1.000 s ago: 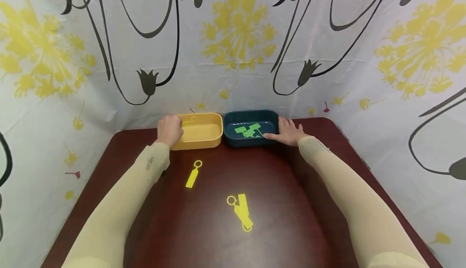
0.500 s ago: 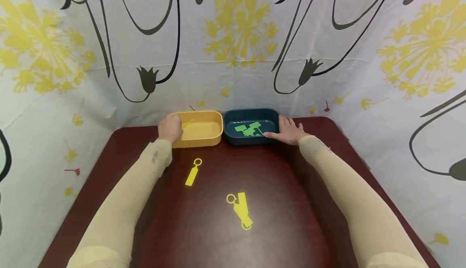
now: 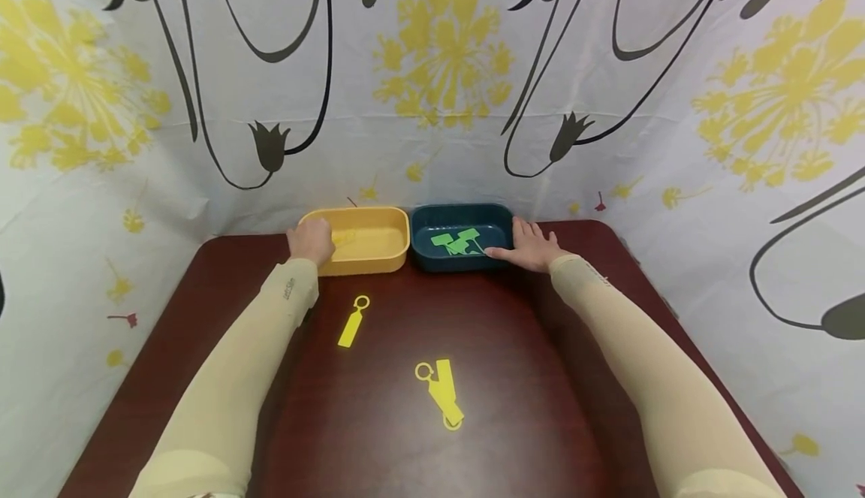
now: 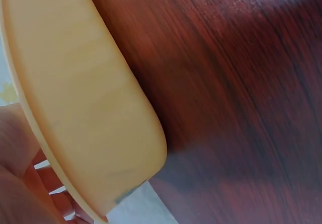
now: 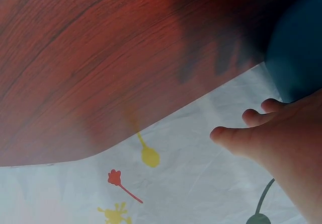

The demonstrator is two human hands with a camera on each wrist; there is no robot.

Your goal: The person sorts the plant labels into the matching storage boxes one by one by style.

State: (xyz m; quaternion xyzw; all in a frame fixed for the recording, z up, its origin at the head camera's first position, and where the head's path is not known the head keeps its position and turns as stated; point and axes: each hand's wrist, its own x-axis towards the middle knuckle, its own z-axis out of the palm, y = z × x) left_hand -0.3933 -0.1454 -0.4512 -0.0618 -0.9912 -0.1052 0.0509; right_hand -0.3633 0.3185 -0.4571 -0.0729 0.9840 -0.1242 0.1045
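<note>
My left hand (image 3: 311, 240), fingers curled, is at the left end of the yellow tray (image 3: 368, 264). From its thumb side a yellow ring tag (image 3: 345, 237) sticks out into the tray; the fingertips are hidden in the head view. In the left wrist view, part of the hand (image 4: 22, 163) shows behind the rim. At the right end of the dark teal tray (image 3: 432, 260), my right hand (image 3: 531, 246) rests with spread, straight fingers, thumb along the front rim. Several green T-shaped tags (image 3: 459, 242) lie inside that tray.
One yellow ring tag (image 3: 351, 325) lies on the dark red wood table (image 3: 378, 453) in front of the yellow tray. Nearer the front, two more yellow tags (image 3: 442, 393) overlap. A patterned white cloth (image 3: 446, 160) hangs close behind both trays.
My left hand has sunk slightly, and the yellow tag by its thumb sits lower in the tray. My right hand stays in place. The head view has shifted a little.
</note>
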